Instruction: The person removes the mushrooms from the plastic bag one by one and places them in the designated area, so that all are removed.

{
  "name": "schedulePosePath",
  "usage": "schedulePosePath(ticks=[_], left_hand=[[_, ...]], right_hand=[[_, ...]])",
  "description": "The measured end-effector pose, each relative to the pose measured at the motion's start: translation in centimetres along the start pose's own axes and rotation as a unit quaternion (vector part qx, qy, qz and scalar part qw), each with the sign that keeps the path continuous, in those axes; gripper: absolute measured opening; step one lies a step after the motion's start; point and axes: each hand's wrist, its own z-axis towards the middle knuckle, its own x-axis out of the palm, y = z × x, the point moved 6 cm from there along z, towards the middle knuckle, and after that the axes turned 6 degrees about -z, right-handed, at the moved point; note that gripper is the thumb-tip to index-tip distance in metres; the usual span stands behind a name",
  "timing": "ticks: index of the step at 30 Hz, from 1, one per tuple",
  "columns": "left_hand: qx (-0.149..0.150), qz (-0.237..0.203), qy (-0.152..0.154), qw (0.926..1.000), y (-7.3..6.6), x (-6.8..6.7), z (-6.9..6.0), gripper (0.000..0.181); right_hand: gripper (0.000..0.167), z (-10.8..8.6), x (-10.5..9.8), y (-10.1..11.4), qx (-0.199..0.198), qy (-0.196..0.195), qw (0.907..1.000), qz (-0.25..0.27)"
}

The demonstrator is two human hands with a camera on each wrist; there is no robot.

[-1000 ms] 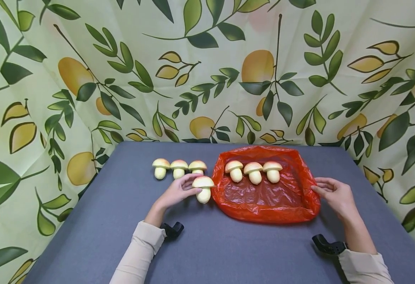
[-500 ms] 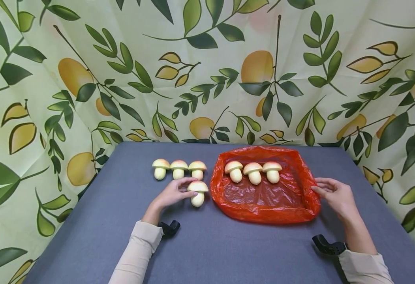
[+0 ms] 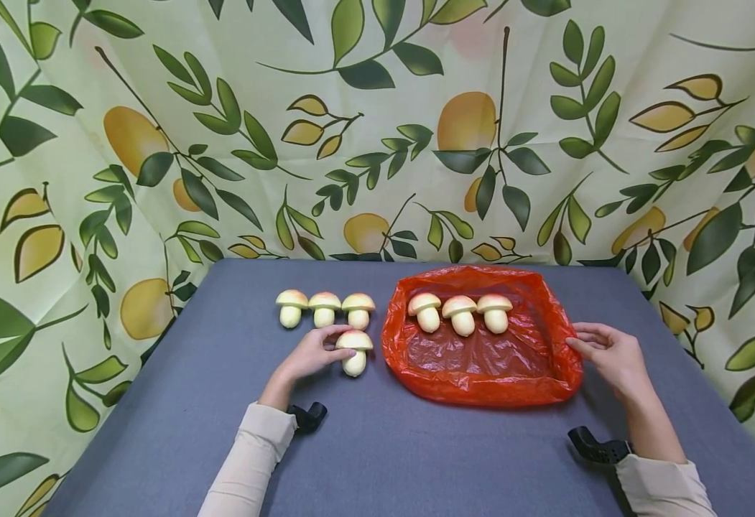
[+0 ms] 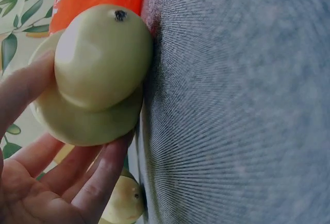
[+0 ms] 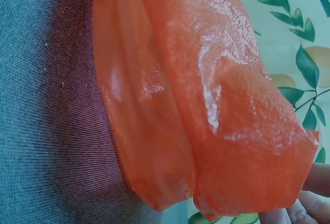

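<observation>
"Halfway?"
"Seemingly: three pale-yellow mushrooms (image 3: 462, 322) inside the red plastic bag (image 3: 474, 391), three matching mushrooms (image 3: 324, 314) far left."
"Hands?"
"Left hand (image 3: 315, 352) grips a seventh mushroom (image 3: 354, 355) left of the bag; right hand (image 3: 610, 353) pinches its rim (image 3: 561, 327)."

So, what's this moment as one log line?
left hand: holds mushroom; right hand: holds red bag; in bag: three mushrooms; on table: row of three mushrooms
</observation>
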Motion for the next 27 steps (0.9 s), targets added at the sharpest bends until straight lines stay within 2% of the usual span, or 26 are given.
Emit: schedulePosePath(ticks=[8,19,27], left_hand=[[-0.013,0.008,-0.018,0.9997,0.15,-0.03,0.16,0.052],[-0.024,-0.005,-0.047,0.9986,0.29,-0.05,0.23,0.052],[-0.020,0.003,-0.045,0.9988,0.13,-0.17,0.18,0.052]], right_hand=[[0.052,-0.04,0.06,-0.09,0.001,0.002,1.0000,-0.003],[0.051,0.15,0.18,-0.13,0.006,0.005,0.9999,-0.008],[0.051,0.12,0.24,-0.13,0.006,0.005,0.9999,-0.007]])
